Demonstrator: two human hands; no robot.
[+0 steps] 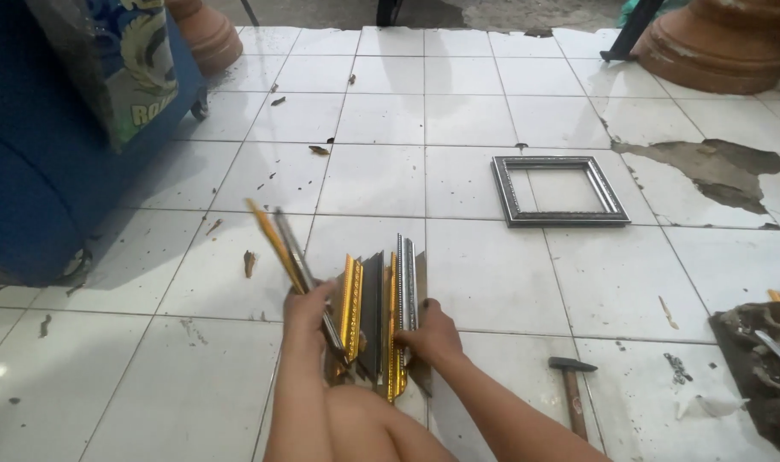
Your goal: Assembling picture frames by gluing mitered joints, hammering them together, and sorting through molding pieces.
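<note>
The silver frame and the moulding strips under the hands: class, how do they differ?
The silver frame is joined into a closed square; the moulding strips are loose straight lengths. The frame lies alone, untouched; the strips are bunched, gripped by the left hand and right hand. The frame is all silver; the strips mix gold and silver. Both rest on the tiled floor.

Gold and silver moulding strips (381, 316)

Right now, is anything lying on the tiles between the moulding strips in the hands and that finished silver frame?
Nothing visible does. The left hand and right hand hold the moulding strips, and the white tiles up to the silver frame look bare. The hammer lies off to the right, outside that stretch.
</note>
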